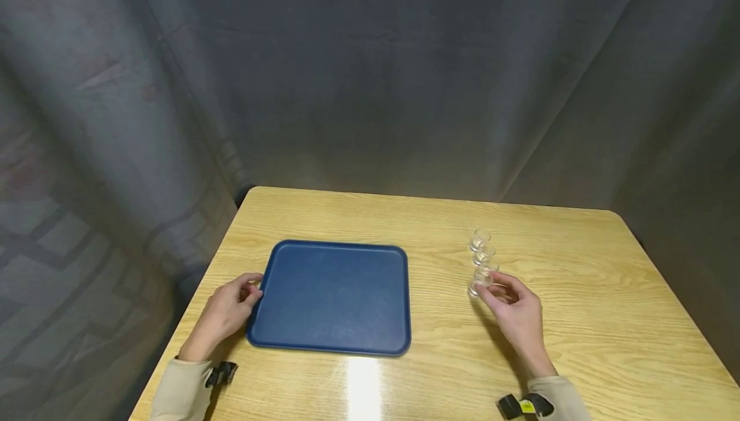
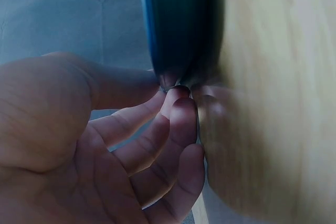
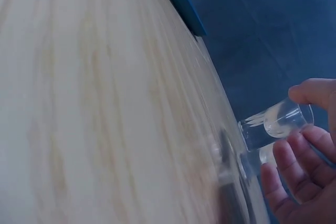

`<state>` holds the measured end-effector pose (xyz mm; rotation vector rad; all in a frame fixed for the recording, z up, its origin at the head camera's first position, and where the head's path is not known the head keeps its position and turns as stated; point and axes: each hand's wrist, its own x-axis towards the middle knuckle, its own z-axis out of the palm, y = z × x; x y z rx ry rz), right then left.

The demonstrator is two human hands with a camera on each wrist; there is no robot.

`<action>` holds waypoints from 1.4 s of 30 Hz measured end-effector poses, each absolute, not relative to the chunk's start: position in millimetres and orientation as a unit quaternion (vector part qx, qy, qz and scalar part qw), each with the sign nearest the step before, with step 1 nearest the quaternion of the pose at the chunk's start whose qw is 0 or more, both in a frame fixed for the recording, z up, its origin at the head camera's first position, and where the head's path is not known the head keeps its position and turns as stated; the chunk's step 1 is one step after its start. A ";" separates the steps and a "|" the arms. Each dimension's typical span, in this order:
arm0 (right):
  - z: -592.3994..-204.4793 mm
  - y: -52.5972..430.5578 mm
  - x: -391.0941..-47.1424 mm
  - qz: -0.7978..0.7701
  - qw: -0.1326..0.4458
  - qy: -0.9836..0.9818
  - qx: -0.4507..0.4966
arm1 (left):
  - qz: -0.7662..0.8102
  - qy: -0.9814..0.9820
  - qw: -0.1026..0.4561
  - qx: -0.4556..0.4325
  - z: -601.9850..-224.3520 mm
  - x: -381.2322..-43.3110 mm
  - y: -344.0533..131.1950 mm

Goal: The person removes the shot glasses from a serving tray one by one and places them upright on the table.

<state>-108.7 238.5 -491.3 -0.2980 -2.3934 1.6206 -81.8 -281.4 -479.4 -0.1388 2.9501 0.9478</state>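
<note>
A dark blue rectangular tray lies flat on the table's left half. My left hand is at its left edge; in the left wrist view the thumb and fingertips pinch the rim of the tray. Right of the tray, small clear glasses stand in a short row running away from me, including a far glass and a middle glass. My right hand grips the nearest glass near its top, between thumb and fingers. That glass is upright, its base at or close to the tabletop.
The wooden table has rounded far corners. Grey curtains hang behind it and along both sides. Another glass shows partly behind the held one in the right wrist view.
</note>
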 end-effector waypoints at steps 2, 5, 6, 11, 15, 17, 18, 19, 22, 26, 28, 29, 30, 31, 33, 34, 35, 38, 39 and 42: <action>-490.9 241.0 -108.6 0.553 0.113 -0.818 -0.108 | 0.306 0.951 0.020 -0.044 -478.9 -82.0 -281.3; -490.5 245.0 -108.1 0.547 0.106 -0.822 -0.115 | 0.306 0.951 0.020 -0.043 -478.4 -81.9 -281.2; -490.5 246.1 -108.1 0.547 0.105 -0.822 -0.117 | 0.306 0.951 0.019 -0.042 -478.2 -81.9 -281.1; -491.7 251.8 -108.7 0.545 0.104 -0.822 -0.125 | 0.307 0.951 0.020 -0.043 -478.1 -81.2 -280.8; -493.8 254.7 -109.4 0.542 0.096 -0.825 -0.129 | 0.309 0.950 0.021 -0.044 -478.2 -81.0 -280.9; -494.8 255.2 -109.7 0.542 0.094 -0.825 -0.130 | 0.309 0.950 0.021 -0.044 -478.2 -81.0 -280.9; -495.3 255.5 -110.1 0.542 0.093 -0.825 -0.131 | 0.309 0.950 0.021 -0.044 -478.2 -81.0 -281.0; -495.8 255.8 -110.2 0.542 0.093 -0.825 -0.132 | 0.309 0.950 0.021 -0.044 -478.2 -81.1 -280.9; -496.1 256.6 -109.9 0.539 0.091 -0.827 -0.133 | 0.309 0.950 0.022 -0.046 -478.0 -81.2 -280.7; -495.4 257.6 -109.6 0.534 0.088 -0.830 -0.136 | 0.310 0.949 0.023 -0.048 -477.7 -81.2 -280.4; -495.2 257.8 -109.6 0.533 0.086 -0.831 -0.136 | 0.310 0.949 0.023 -0.048 -477.7 -81.2 -280.3; -495.2 258.0 -109.6 0.533 0.085 -0.831 -0.135 | 0.310 0.949 0.023 -0.048 -477.8 -81.1 -280.3; -495.3 258.1 -109.5 0.533 0.084 -0.831 -0.135 | 0.310 0.949 0.023 -0.048 -477.9 -81.0 -280.2; -495.4 258.2 -109.3 0.533 0.083 -0.831 -0.134 | 0.310 0.949 0.022 -0.047 -478.0 -80.9 -280.2; -495.6 258.3 -109.1 0.532 0.083 -0.832 -0.133 | 0.310 0.949 0.021 -0.045 -478.1 -81.0 -280.3; -495.8 258.4 -109.1 0.533 0.083 -0.832 -0.132 | 0.309 0.950 0.020 -0.044 -478.1 -81.1 -280.4; -495.9 258.4 -109.0 0.533 0.084 -0.832 -0.131 | 0.308 0.950 0.019 -0.043 -478.1 -81.1 -280.4; -496.5 258.4 -109.0 0.532 0.086 -0.832 -0.129 | 0.306 0.951 0.017 -0.041 -477.8 -81.5 -280.6; -496.6 258.5 -108.8 0.530 0.087 -0.834 -0.129 | 0.306 0.951 0.017 -0.042 -477.9 -81.4 -280.7; -496.9 258.4 -109.1 0.526 0.092 -0.836 -0.129 | 0.307 0.951 0.018 -0.042 -477.9 -81.6 -280.9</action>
